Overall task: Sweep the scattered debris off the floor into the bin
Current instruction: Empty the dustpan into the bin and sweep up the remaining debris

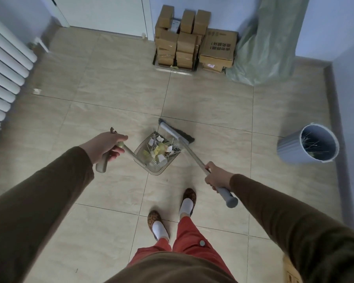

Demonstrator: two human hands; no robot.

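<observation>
Both tools felt light: my left hand (105, 147) gripped the dustpan (155, 153) handle, keeping its loose paper debris (158, 150) level, my right hand (218, 176) gripped the broom (177, 135) shaft.

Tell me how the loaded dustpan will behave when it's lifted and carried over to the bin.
The dustpan probably stays light: its load looks like paper scraps and thin sticks. Those loose pieces could slide or flutter out if it tips forward. Held by the left hand at the end of a long handle, it may swing on the way to the bin.
</observation>
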